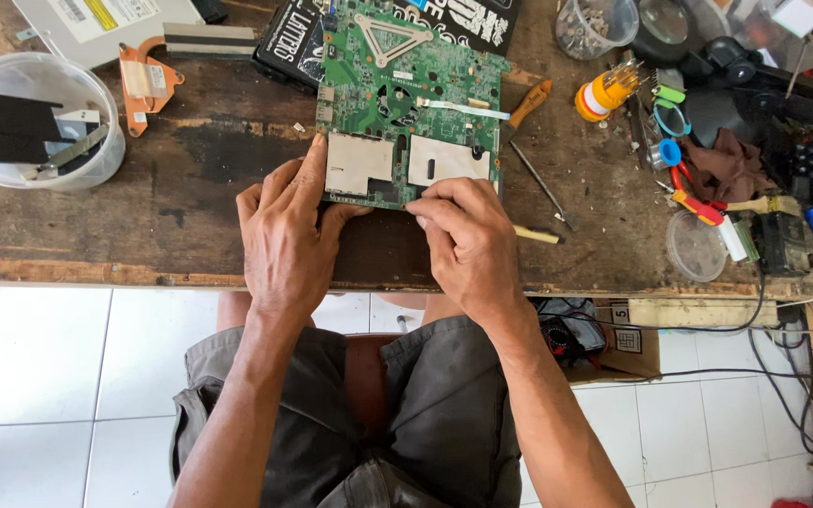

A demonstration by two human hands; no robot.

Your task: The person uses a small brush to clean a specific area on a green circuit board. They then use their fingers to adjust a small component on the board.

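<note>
Hands meet at the near edge of a green circuit board point(406, 103) that lies flat on a worn wooden bench point(190, 188), just far of the person's lap. The left hand point(284, 240) rests palm down at the board's near left corner, its forefinger stretched along the left edge of a silver metal plate point(358, 162) and its thumb tucked under the board's near rim; the fingers press against the board rather than close around it. The right hand point(468, 240) sits at the near right part of the board, its fingers curled and pinched together on the near edge, just below a second pale plate point(446, 160); whether something small is held between the fingertips cannot be told. A thin white ribbon cable point(463, 107) crosses the board's middle. Right of the board lies a screwdriver point(531, 141) with an orange handle, its shaft pointing toward the near right. At the far left stands a clear plastic tub point(39, 118) holding dark and metal parts, and beside it a copper heat pipe bracket point(148, 83). Further right sit a yellow bit holder point(604, 91), a clear cup point(597, 25) of screws and a round clear lid point(695, 246).
</note>
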